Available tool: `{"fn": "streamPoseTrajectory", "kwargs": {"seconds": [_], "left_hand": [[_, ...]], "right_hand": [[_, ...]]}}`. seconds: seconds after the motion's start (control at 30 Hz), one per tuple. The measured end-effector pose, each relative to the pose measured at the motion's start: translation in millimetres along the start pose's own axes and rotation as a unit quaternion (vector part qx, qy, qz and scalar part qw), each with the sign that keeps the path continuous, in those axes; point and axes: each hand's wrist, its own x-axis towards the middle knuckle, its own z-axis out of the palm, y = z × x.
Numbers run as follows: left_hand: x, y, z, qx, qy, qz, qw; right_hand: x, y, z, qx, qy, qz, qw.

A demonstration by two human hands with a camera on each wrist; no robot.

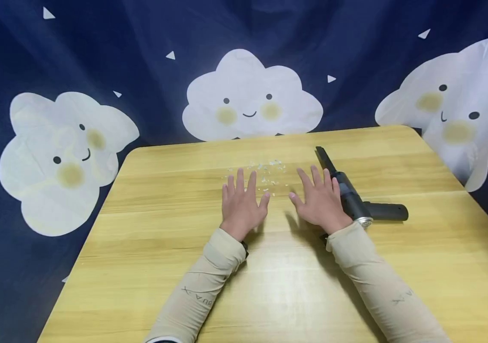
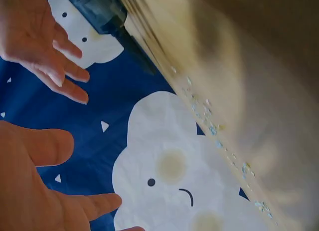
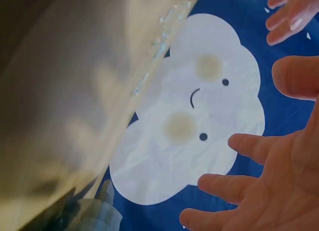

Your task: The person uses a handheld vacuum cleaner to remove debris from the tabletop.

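Note:
My left hand [image 1: 244, 207] is held over the table with its fingers spread and straight, just on the near side of a scatter of small white and pale blue scraps [image 1: 273, 182]. To its right, my right hand [image 1: 322, 200] is spread the same way, holding nothing. A black handheld vacuum [image 1: 348, 193] with a narrow nozzle lies beside the right hand, which partly overlaps it in the head view. Both wrist views show the palms raised above the tabletop, with the scraps [image 2: 212, 126] along it and the vacuum [image 3: 97, 213] near the right hand's side.
The wood-grain table [image 1: 141, 228] has rounded far corners. Behind it hangs a dark blue cloth [image 1: 149, 95] printed with smiling white clouds and small triangles. The vacuum's handle [image 1: 387, 211] points to the right across the tabletop.

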Motion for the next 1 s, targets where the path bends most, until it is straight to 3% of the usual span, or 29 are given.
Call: {"fn": "streamPoseTrajectory", "kwargs": {"seconds": [0.2,0.33,0.53,0.83,1.0], "left_hand": [[4.6,-7.8,-4.5,-0.015,-0.005,-0.005,0.9999],[7.4,-13.3,-8.3,-0.060,-0.018,-0.012,0.9979],[11.3,-29.0,-13.3,-0.135,-0.037,-0.041,0.9893],[20.5,-48.4,-16.1,-0.202,-0.044,-0.077,0.9753],[21.4,-57.7,-15.0,-0.221,-0.049,-0.096,0.9694]], "right_hand": [[-1,8,-12,0.027,-0.005,-0.003,1.000],[-3,17,-25,0.042,-0.015,-0.005,0.999],[-5,34,-42,0.050,-0.050,0.006,0.997],[-6,66,-62,0.060,-0.098,0.015,0.993],[-12,77,-71,0.094,-0.129,0.031,0.987]]}}
